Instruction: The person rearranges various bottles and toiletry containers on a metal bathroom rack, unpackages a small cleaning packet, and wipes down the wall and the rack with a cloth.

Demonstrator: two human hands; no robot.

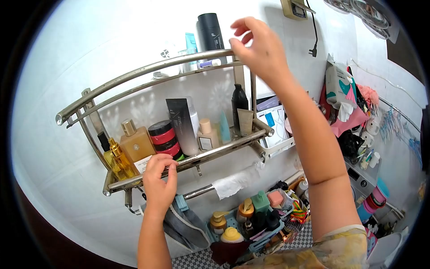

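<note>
My left hand (160,181) is at the front rail (210,154) of the lower metal shelf, its fingers bent over the bar and its thumb in front. Just behind it stand a large amber bottle (136,142), a gold-capped spray bottle (120,159) and a stack of red and black jars (164,138). A dark grey tube (182,125) leans beside the jars. My right hand (260,47) is raised at the right end of the upper rail (179,59), fingers curved and apart, holding nothing visible. Nearest it are a black cylindrical bottle (210,33) and a small purple-and-white tube (209,63).
Below the shelf hang a paper roll (237,180) and a grey towel (186,224). Under them, a blue basket (260,242) holds several pump bottles. A white wall rack (280,147) adjoins the shelf's right side. A cable with a plug (313,50) dangles at upper right.
</note>
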